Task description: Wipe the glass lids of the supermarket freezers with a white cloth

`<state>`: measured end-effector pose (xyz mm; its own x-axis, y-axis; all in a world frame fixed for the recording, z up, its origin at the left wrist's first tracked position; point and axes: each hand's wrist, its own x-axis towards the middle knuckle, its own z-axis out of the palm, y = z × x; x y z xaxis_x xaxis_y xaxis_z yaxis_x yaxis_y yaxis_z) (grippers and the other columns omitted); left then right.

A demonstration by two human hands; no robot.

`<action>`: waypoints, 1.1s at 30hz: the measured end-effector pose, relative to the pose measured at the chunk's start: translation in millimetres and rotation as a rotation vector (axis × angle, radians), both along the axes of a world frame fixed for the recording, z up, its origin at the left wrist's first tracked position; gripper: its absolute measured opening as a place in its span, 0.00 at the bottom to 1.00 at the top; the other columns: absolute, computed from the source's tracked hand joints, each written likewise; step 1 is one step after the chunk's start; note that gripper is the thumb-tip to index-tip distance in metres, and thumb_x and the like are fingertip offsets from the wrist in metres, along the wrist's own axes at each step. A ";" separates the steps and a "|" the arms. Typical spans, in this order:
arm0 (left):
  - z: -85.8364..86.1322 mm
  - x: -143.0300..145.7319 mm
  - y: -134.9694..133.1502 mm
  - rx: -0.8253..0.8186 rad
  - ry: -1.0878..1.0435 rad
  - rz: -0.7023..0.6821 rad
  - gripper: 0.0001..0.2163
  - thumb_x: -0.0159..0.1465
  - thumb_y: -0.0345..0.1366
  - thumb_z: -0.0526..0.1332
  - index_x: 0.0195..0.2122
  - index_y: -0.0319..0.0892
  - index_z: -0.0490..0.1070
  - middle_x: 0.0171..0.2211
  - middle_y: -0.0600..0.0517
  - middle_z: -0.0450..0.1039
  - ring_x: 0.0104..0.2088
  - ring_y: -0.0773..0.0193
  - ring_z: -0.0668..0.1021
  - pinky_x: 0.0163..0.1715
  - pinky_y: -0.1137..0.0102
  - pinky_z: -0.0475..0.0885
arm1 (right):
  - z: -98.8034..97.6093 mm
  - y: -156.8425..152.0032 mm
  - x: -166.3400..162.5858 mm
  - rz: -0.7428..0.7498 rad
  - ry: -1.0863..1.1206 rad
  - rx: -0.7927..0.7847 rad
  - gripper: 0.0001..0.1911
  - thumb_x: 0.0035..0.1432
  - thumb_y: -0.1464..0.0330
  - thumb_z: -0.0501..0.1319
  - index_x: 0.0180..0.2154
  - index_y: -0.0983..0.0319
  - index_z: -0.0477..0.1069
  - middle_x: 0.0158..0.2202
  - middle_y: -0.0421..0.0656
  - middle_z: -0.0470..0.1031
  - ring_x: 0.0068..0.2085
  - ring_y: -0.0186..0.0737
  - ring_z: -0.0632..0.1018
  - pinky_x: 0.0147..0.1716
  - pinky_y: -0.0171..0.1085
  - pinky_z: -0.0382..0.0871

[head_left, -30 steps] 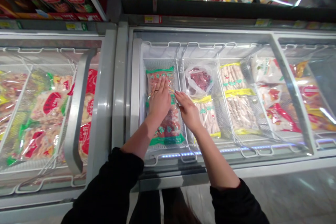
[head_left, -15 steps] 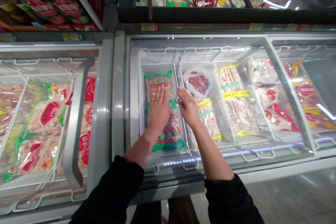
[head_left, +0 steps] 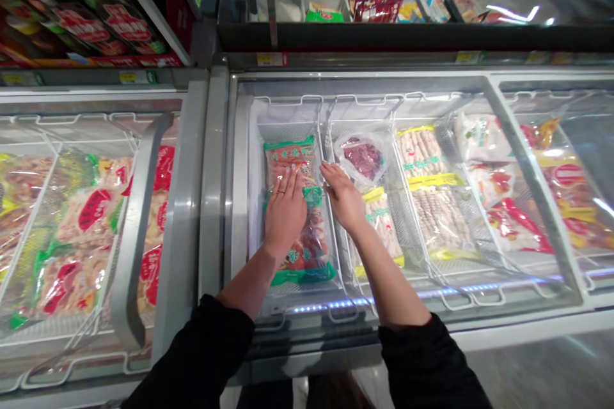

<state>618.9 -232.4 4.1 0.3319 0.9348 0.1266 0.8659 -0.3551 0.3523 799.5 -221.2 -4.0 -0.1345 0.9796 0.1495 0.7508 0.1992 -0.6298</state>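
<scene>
Freezer [head_left: 527,324] at centre, shelf goods [head_left: 89,32] upper left. Green-edged packs [head_left: 309,259] beneath left hand [head_left: 286,209], right hand [head_left: 346,201] beside; both fingers-extended, gripping nothing.

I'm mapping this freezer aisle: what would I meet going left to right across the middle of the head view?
Pale packs with green corners, curved grey handle, grey frame between the freezers, left hand, right hand, ridged pale pack with yellow edging, red-and-white bag.
</scene>
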 end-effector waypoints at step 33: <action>0.3 0.7 1.2 0.011 0.079 0.003 0.27 0.70 0.28 0.48 0.71 0.31 0.54 0.72 0.39 0.54 0.73 0.54 0.55 0.71 0.54 0.57 | 4.6 56.2 24.5 0.138 -0.004 0.001 0.35 0.62 0.81 0.52 0.66 0.52 0.65 0.67 0.37 0.66 0.70 0.46 0.63 0.71 0.57 0.59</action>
